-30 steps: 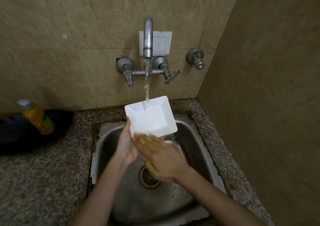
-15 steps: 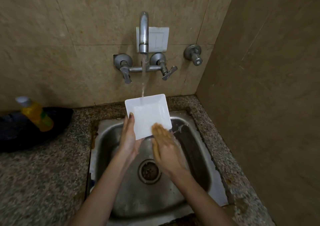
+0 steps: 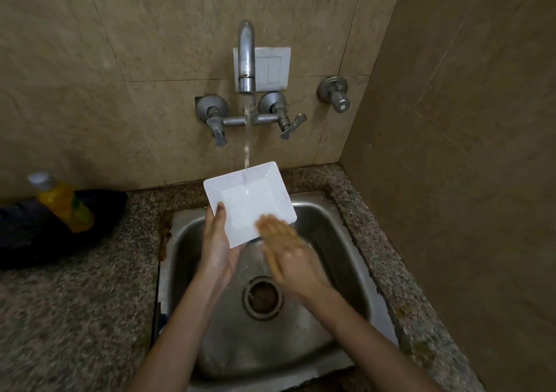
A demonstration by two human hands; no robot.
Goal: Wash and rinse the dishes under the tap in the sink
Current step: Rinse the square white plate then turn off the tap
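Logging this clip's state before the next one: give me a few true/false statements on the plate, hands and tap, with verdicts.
1. Water runs from the tap onto the white square plate. True.
2. The left hand holds the plate by its edge. True.
3. The right hand grips a sponge. False: it holds nothing; its straight, blurred fingers are at the plate's near corner.
4. The plate lies on the floor of the sink. False: it is held up above the basin.
5. A yellow bottle sits left of the sink. True.

Bare left hand [image 3: 217,242], right hand [image 3: 296,260], forearms [image 3: 177,325]
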